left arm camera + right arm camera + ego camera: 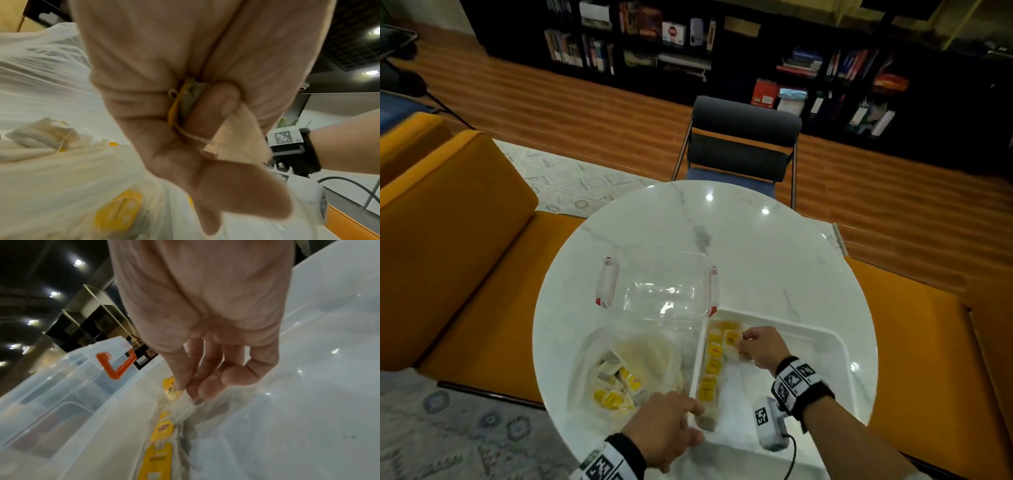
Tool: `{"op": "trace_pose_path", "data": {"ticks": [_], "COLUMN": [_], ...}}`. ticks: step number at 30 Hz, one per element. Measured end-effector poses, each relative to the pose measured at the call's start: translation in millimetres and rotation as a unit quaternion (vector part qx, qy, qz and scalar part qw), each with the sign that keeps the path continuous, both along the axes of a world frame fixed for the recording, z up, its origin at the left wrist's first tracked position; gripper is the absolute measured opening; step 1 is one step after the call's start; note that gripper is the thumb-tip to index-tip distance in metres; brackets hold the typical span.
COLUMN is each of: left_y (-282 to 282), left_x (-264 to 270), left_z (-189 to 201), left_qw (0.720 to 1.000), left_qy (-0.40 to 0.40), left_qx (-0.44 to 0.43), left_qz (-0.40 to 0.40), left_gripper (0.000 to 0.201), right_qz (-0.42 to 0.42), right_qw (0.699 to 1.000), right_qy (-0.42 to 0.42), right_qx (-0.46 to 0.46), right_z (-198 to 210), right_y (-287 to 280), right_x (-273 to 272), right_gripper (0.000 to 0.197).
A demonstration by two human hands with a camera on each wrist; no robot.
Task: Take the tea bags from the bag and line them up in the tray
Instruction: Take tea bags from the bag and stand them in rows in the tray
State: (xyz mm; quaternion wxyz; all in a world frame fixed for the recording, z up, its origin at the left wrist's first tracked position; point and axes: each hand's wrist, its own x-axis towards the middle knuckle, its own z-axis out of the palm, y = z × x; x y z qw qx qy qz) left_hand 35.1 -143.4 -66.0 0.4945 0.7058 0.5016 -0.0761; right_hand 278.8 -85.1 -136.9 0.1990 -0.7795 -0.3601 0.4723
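A clear plastic bag (619,363) with several yellow-tagged tea bags (616,394) lies at the table's near left. To its right sits a white tray (784,320), with a row of tea bags (713,366) along its left wall. My right hand (744,339) pinches one tea bag (173,391) low over the far end of that row (162,430). My left hand (693,421) is at the tray's near left corner. Its fingers (211,110) are curled around a tea bag (236,139) with a yellow tag (174,110).
A clear lidded container (661,287) with red clips (115,366) stands behind the bag and touches the tray's far left corner. The round white marble table (756,257) has a dark chair (739,144) behind it and orange benches (465,257) on both sides.
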Motion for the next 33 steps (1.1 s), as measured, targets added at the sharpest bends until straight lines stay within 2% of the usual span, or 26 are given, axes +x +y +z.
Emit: {"op": "trace_pose_path", "data": {"ticks": [4, 7, 9, 10, 12, 15, 18, 19, 20, 23, 26, 28, 30, 33], "left_y": [-1.1, -0.6, 1.3, 3.5, 8.7, 19.3, 31.0, 35.2, 38.6, 46.5, 48.1, 46.7, 44.7, 41.9], "left_x": [-3.4, -7.2, -6.2, -4.7, -2.3, -0.7, -1.1, -1.0, -0.5, 2.9, 10.7, 18.1, 24.6, 31.0], "left_z": [-4.5, -5.8, -0.1, 5.9, 22.9, 40.8, 52.1, 53.7, 54.9, 53.7, 57.2, 60.2, 60.0, 61.8], "left_qw": [1.000, 0.999, 0.992, 0.979, 0.925, 0.801, 0.676, 0.647, 0.630, 0.614, 0.599, 0.603, 0.605, 0.580], "left_qy": [-0.001, -0.027, -0.096, -0.148, -0.238, -0.340, -0.442, -0.467, -0.483, -0.506, -0.520, -0.521, -0.521, -0.534], "left_qx": [-0.005, -0.010, -0.036, -0.071, -0.173, -0.301, -0.377, -0.389, -0.394, -0.394, -0.392, -0.375, -0.356, -0.348], "left_qz": [-0.007, 0.021, 0.072, 0.120, 0.243, 0.390, 0.453, 0.461, 0.462, 0.460, 0.466, 0.474, 0.486, 0.508], "left_gripper": [0.043, 0.038, 0.029, 0.025, 0.030, 0.046, 0.056, 0.058, 0.060, 0.062, 0.055, 0.045, 0.034, 0.029], "right_qz": [0.019, 0.013, 0.026, 0.043, 0.069, 0.090, 0.101, 0.101, 0.100, 0.094, 0.107, 0.124, 0.137, 0.138], "right_qw": [0.993, 0.991, 0.989, 0.986, 0.981, 0.979, 0.984, 0.984, 0.983, 0.970, 0.960, 0.958, 0.961, 0.967], "right_qy": [-0.116, -0.128, -0.139, -0.154, -0.176, -0.179, -0.147, -0.134, -0.125, -0.100, -0.043, -0.025, -0.044, -0.080], "right_qx": [-0.027, -0.030, -0.039, -0.045, -0.051, -0.034, 0.029, 0.060, 0.095, 0.199, 0.256, 0.256, 0.237, 0.201], "right_z": [-16.2, -20.8, -21.2, -20.5, -17.9, -4.0, 26.6, 42.0, 58.6, 109.4, 152.2, 168.6, 173.7, 168.4], "right_y": [0.7, 0.1, 0.8, 1.0, 0.2, -1.0, -3.2, -5.1, -8.5, -21.6, -36.4, -46.3, -52.6, -55.8], "right_x": [-6.0, -8.8, -9.8, -10.1, -9.6, -6.3, -1.4, -0.6, 0.2, -0.6, -14.9, -29.3, -41.5, -55.9], "right_gripper": [0.022, 0.029, 0.033, 0.034, 0.035, 0.036, 0.037, 0.036, 0.034, 0.026, 0.021, 0.023, 0.035, 0.045]}}
